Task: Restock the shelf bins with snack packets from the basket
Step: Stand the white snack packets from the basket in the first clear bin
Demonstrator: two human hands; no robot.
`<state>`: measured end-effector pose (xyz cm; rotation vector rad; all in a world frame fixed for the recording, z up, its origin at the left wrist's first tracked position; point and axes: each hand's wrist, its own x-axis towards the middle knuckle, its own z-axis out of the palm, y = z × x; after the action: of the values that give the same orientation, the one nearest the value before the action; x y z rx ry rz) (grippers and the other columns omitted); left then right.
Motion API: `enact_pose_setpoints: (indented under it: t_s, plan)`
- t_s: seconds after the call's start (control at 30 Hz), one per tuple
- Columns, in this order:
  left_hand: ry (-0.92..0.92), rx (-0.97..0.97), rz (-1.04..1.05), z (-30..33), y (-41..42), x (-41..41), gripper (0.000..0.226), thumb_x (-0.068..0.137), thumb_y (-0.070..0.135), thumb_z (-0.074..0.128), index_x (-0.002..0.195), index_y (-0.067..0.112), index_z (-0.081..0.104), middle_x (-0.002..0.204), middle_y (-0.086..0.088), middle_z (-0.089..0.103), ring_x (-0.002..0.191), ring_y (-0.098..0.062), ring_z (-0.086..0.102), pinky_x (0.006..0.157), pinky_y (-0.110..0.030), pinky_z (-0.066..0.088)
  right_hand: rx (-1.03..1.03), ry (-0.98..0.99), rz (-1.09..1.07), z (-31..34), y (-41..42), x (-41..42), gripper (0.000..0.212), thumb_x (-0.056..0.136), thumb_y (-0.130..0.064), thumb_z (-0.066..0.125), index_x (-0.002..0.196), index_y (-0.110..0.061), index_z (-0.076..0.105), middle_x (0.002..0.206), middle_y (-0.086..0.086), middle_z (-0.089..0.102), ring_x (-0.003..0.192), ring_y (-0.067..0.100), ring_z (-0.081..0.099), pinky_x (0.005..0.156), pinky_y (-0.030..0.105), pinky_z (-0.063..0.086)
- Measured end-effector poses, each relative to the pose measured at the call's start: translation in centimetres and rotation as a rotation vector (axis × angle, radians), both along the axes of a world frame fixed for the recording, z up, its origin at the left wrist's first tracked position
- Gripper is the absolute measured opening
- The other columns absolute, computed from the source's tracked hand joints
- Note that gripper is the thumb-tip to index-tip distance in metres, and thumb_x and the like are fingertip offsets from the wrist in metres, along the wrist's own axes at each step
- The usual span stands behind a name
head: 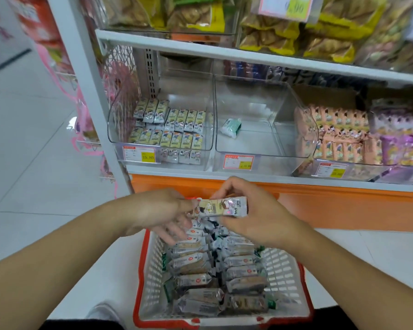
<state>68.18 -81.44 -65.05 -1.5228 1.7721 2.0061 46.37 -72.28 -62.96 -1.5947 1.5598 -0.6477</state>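
A white basket with a red rim sits on the floor below me, holding several silver snack packets. Above its far end both hands hold one pale yellow snack packet lying sideways. My left hand pinches its left end and my right hand grips its right end. On the shelf, the left clear bin holds rows of matching yellow packets. The middle clear bin contains a single white-green packet.
To the right, a clear bin is full of peach packets, with purple packets beyond it. Bagged snacks fill the shelf above. An orange base panel runs under the shelf. A pink wire rack hangs off the shelf's left end, over white floor tiles.
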Motion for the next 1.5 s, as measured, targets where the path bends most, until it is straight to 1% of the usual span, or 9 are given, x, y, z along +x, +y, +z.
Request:
enact_pose_setpoints:
  t_s: [0.2, 0.33, 0.6, 0.8, 1.07, 1.2, 1.27, 1.4, 1.5]
  plan:
    - [0.384, 0.058, 0.394, 3.1, 1.0, 0.3, 0.029, 0.098, 0.018, 0.068, 0.119, -0.002, 0.066, 0.109, -0.025, 0.075, 0.1, -0.036, 0.075, 0.085, -0.044, 0.064, -0.101, -0.108, -0.064, 1.4, 0.2, 1.4, 0.037, 0.086, -0.01, 0.083, 0.107, -0.026, 0.057, 0.12, -0.02, 0.068, 0.118, -0.002, 0.063, 0.097, 0.021, 0.052]
    - [0.382, -0.085, 0.491, 4.2, -0.2, 1.4, 0.029, 0.094, 0.022, 0.073, 0.113, 0.0, 0.069, 0.106, -0.024, 0.075, 0.085, -0.028, 0.073, 0.079, -0.039, 0.063, -0.059, -0.1, -0.008, 2.1, 0.1, 1.5, 0.048, 0.089, -0.017, 0.082, 0.123, -0.039, 0.057, 0.125, -0.022, 0.067, 0.115, 0.004, 0.065, 0.099, 0.031, 0.055]
    - [0.398, -0.191, 0.489, 4.6, -1.4, 1.2, 0.034, 0.095, 0.036, 0.073, 0.101, 0.003, 0.073, 0.081, -0.01, 0.071, 0.072, -0.026, 0.069, 0.069, -0.034, 0.06, -0.116, 0.067, 0.089, 2.4, -0.2, 3.2, 0.067, 0.095, -0.039, 0.075, 0.139, -0.072, 0.037, 0.126, -0.036, 0.049, 0.115, -0.002, 0.056, 0.097, 0.024, 0.05]
    - [0.372, -0.237, 0.444, 4.7, -2.3, 1.4, 0.027, 0.094, 0.036, 0.073, 0.089, 0.01, 0.073, 0.101, -0.027, 0.071, 0.078, -0.024, 0.069, 0.067, -0.03, 0.06, -0.138, -0.041, -0.074, 1.5, -1.8, 4.8, 0.069, 0.092, -0.019, 0.079, 0.133, -0.065, 0.05, 0.118, -0.021, 0.064, 0.104, 0.004, 0.067, 0.094, 0.028, 0.056]
    - [0.375, -0.233, 0.531, 5.2, -4.4, 2.4, 0.049, 0.096, 0.053, 0.064, 0.112, 0.008, 0.075, 0.102, -0.014, 0.078, 0.089, -0.029, 0.076, 0.076, -0.035, 0.062, -0.119, -0.09, -0.086, 1.8, -5.1, 6.5, 0.083, 0.085, -0.015, 0.087, 0.132, -0.073, 0.051, 0.115, -0.023, 0.067, 0.102, -0.001, 0.068, 0.089, 0.018, 0.056]
    - [-0.02, -0.751, 0.406, 5.7, -6.1, 3.7, 0.038, 0.104, 0.059, 0.042, 0.111, 0.03, 0.066, 0.109, 0.014, 0.068, 0.1, -0.008, 0.063, 0.087, -0.03, 0.051, -0.193, -0.086, -0.168, 2.5, -10.9, 6.7, 0.074, 0.087, -0.019, 0.086, 0.141, -0.059, 0.053, 0.122, -0.019, 0.063, 0.099, -0.009, 0.065, 0.088, 0.016, 0.056]
    - [-0.22, -0.962, 0.234, 5.4, -6.9, 4.8, 0.047, 0.106, 0.058, 0.032, 0.123, 0.029, 0.064, 0.122, 0.008, 0.063, 0.114, -0.014, 0.057, 0.095, -0.03, 0.043, -0.227, -0.066, -0.223, 2.3, -15.7, 6.9, 0.07, 0.088, -0.014, 0.084, 0.143, -0.046, 0.055, 0.115, -0.019, 0.065, 0.091, -0.007, 0.067, 0.079, 0.011, 0.055]
    - [-0.416, -0.923, -0.023, 3.5, -8.6, 6.4, 0.062, 0.102, 0.063, 0.015, 0.124, 0.029, 0.062, 0.12, 0.006, 0.061, 0.121, -0.017, 0.053, 0.115, -0.04, 0.033, -0.18, 0.048, -0.249, 0.7, -24.5, 7.6, 0.078, 0.087, -0.014, 0.084, 0.153, -0.033, 0.048, 0.126, -0.009, 0.061, 0.092, 0.012, 0.071, 0.084, 0.038, 0.063]
    - [-0.457, -0.929, -0.053, 2.5, -9.5, 6.8, 0.069, 0.101, 0.067, 0.009, 0.124, 0.03, 0.062, 0.119, 0.006, 0.061, 0.12, -0.018, 0.052, 0.115, -0.042, 0.034, -0.12, 0.17, -0.256, -0.8, -28.9, 7.8, 0.079, 0.087, -0.014, 0.083, 0.155, -0.028, 0.046, 0.111, 0.003, 0.067, 0.081, 0.015, 0.065, 0.083, 0.037, 0.061]
